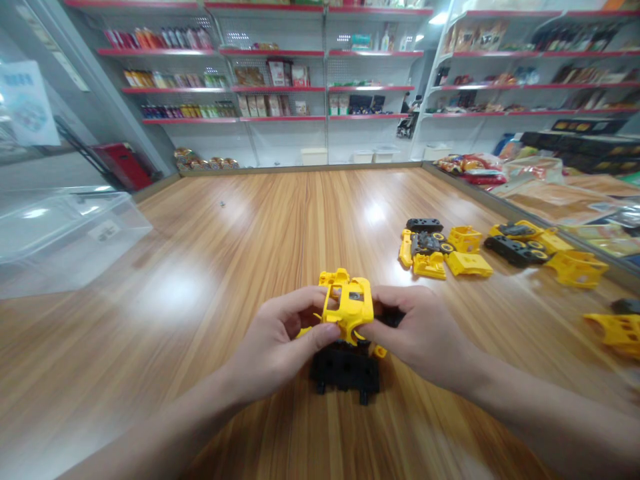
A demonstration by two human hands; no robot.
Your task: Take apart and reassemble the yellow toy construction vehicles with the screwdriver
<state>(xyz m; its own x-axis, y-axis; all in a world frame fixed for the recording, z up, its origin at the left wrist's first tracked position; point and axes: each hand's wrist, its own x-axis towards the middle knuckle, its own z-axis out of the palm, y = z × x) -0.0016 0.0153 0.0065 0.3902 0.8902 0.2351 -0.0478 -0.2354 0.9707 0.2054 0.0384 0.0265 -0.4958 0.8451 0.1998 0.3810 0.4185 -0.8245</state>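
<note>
Between my two hands is a yellow toy vehicle cab [349, 303], a hollow plastic shell with window openings. My left hand [293, 333] grips its left side, thumb at the lower edge and fingers behind. My right hand [415, 327] pinches its lower right side. Below and partly behind the cab, a black plastic toy part [345, 372] with two short prongs shows near the table's front. More yellow and dark pieces peek out around my fingers; whether they are joined to the cab is hidden.
Disassembled yellow and black toy parts lie in groups at the right: one group by a small wheeled chassis [427, 243], another by a black track piece [515, 252]. A yellow part [615, 333] sits at the right edge. A clear plastic bin [65, 240] stands at the left.
</note>
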